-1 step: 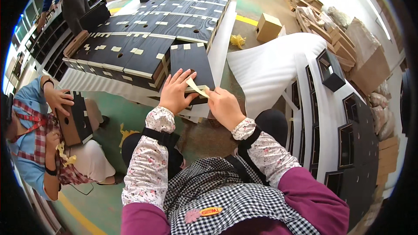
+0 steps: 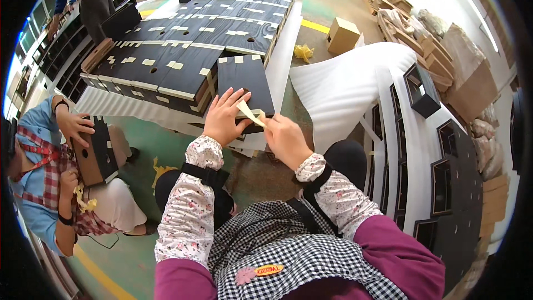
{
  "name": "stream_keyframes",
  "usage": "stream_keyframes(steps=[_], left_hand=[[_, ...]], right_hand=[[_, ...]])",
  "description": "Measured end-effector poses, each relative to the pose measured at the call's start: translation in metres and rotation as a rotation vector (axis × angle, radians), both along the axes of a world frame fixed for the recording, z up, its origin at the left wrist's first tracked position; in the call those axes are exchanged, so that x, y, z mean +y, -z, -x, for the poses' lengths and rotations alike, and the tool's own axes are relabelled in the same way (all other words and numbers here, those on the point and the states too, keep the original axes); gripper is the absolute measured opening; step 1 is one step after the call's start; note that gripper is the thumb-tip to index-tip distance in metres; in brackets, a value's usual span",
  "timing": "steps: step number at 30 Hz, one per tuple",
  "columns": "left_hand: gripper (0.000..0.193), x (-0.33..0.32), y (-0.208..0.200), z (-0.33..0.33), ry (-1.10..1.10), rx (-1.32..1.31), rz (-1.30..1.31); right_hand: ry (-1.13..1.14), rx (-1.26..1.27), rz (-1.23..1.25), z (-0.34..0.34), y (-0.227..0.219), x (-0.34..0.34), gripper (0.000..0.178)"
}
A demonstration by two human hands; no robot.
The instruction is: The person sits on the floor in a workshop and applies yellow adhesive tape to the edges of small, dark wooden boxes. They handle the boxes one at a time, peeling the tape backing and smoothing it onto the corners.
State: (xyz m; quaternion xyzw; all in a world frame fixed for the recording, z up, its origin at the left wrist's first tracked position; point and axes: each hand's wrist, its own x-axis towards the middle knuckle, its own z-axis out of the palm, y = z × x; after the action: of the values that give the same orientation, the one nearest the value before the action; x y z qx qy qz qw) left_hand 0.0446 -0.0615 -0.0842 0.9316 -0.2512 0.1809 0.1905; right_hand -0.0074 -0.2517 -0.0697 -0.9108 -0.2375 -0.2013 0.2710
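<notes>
My left hand (image 2: 223, 119) lies on the near part of a black wood-grain box (image 2: 244, 78), its fingers stretched out and spread. The box has pale tape pieces along its far edge and a round hole partly behind my fingers. A strip of pale yellow masking tape (image 2: 250, 112) curls up from the box's near end, beside my left thumb. Its lower end is pinched in the fingertips of my right hand (image 2: 287, 138). The part of the tape inside the pinch is hidden.
Rows of taped black boxes (image 2: 227, 19) cover the foam-lined table ahead. To my left a seated co-worker holds another box (image 2: 95, 153). White foam sheet (image 2: 350, 78) and more black boxes (image 2: 449, 183) are on the right. A cardboard carton (image 2: 342, 35) stands beyond, near crumpled yellow tape (image 2: 303, 52).
My right hand has shifted very slightly, still pinching the tape strip. My left hand and the box stay in place.
</notes>
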Motion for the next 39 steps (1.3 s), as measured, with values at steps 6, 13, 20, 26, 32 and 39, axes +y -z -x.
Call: stream_keyframes(steps=[6,13,20,26,32,39], left_hand=[[0.065,-0.001,-0.003,-0.004,0.026,0.019,0.002],[0.065,0.009,-0.005,-0.014,0.080,0.069,0.055],[0.018,-0.008,0.007,-0.004,0.151,-0.222,0.261],[0.004,-0.018,0.016,-0.006,0.057,-0.364,-0.046],[0.005,-0.026,0.021,-0.026,0.128,-0.478,-0.127],[0.007,-0.015,0.002,-0.017,0.110,-0.251,-0.273]], right_hand=[[-0.555,0.467,-0.322,0.093,0.008,0.033,0.011],[-0.151,0.680,-0.996,0.023,-0.007,-0.034,0.030],[-0.157,0.590,-0.753,-0.048,0.025,-0.021,0.045],[-0.332,0.650,-0.968,-0.105,0.082,-0.034,0.046],[-0.259,0.887,-1.222,-0.106,0.053,-0.011,0.046],[-0.241,0.931,-1.272,-0.130,0.076,-0.022,0.046]])
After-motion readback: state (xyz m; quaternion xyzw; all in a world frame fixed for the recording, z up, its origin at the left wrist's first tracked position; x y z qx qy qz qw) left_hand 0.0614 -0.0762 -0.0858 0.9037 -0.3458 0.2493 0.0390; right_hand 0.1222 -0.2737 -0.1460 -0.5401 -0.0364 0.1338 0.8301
